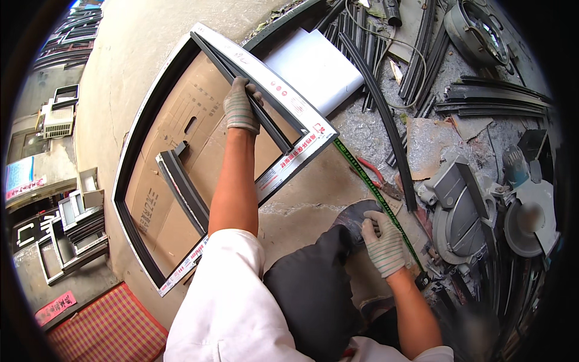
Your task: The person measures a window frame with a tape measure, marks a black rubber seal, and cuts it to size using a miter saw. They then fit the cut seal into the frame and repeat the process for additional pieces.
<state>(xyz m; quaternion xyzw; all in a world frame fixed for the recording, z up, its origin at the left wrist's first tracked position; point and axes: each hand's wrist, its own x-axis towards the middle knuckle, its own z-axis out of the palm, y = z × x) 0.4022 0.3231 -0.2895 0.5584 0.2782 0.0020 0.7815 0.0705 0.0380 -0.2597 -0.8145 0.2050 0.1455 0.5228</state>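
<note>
My left hand (241, 105), in a grey knit glove, grips a dark metal bar (265, 117) that lies inside a rectangular window frame (283, 93) with white protective film. The frame rests on flattened brown cardboard (175, 127) on the concrete floor. A short loose dark profile piece (184, 190) lies on the cardboard inside the frame. My right hand (384, 241), also gloved, pinches a green measuring tape (362, 172) that stretches from the frame's corner toward my knee. My dark trouser knee and shoe sit just left of that hand.
Red-handled pliers (377, 178) lie beside the tape. A long black strip (386, 114) and bundles of dark profiles (494, 99) lie at the upper right. A grey chop saw (470, 211) stands on the right. A white panel (313, 66) lies behind the frame. More frames (75, 235) stack at the left.
</note>
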